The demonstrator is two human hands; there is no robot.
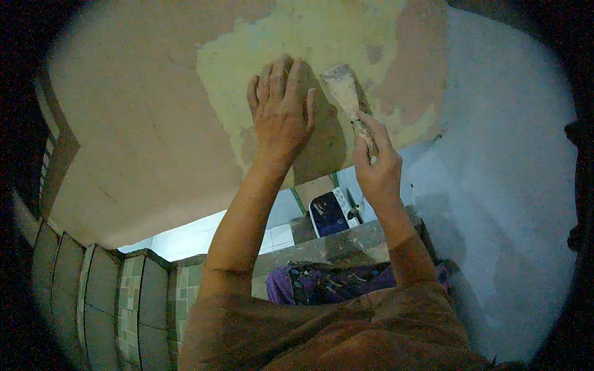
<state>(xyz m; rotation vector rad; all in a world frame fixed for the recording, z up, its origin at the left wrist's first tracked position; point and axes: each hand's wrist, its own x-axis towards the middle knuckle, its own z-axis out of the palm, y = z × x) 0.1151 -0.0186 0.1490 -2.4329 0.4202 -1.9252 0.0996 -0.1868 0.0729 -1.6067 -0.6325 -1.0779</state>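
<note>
Left hand (279, 114) spread over wall (161, 123), twelve o'clock; right hand (378, 167) pinching scraper (342, 93), one o'clock; slack grip could gouge wall.

Dirty cream with grey smears on broad-bladed putty knife (341, 86). Around knife: ragged pale-yellow flat patch (291, 28) on pinkish-tan plastered surface (142, 136). Right of knife: pale bluish-white wall (507, 154). Below knife: white-rimmed dark-blue squarish item (330, 213), purple dark-patterned cloth garment (280, 285), brown cloth shirt (346, 334).
</note>
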